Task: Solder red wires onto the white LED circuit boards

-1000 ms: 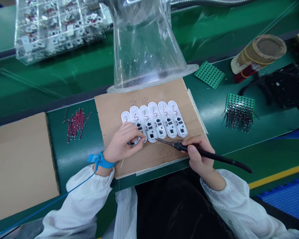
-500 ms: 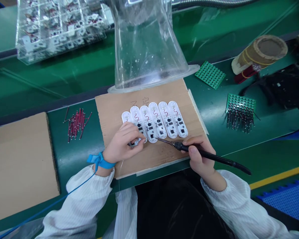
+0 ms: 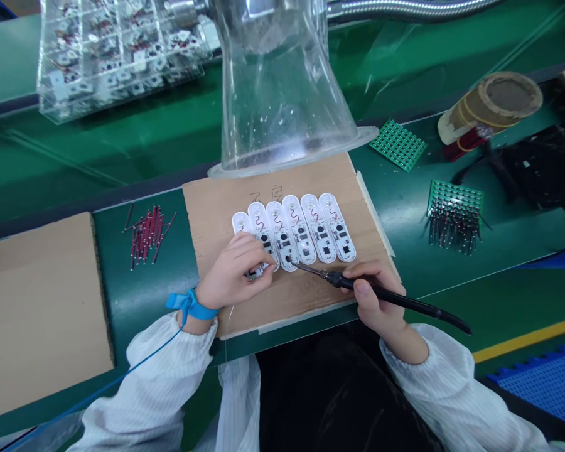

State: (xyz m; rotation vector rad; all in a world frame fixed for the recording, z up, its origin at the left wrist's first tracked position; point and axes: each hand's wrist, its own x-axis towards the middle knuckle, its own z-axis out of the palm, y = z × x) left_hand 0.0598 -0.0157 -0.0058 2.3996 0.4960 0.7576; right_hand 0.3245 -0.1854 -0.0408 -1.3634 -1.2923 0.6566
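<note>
My right hand is closed around the black handle of a soldering iron. The iron's tip lies at the lower end of the third white oval circuit board from the left. Over the leftmost boards, my left hand is pinched closed at the fingertips. A thin solder wire trails down from beneath that hand; its end at the fingers is too small to make out. Several such boards with short red wires stand side by side, the left ones partly hidden by my left hand.
A cardboard sheet lies under the boards. Above it hangs a clear fume hood. Red wires lie left; green panels, one with dark wires, lie right. A blue wrist strap circles my left wrist.
The whole view has shifted slightly. Both hands keep nearly the same pose, and the iron's tip stays at the same board.
</note>
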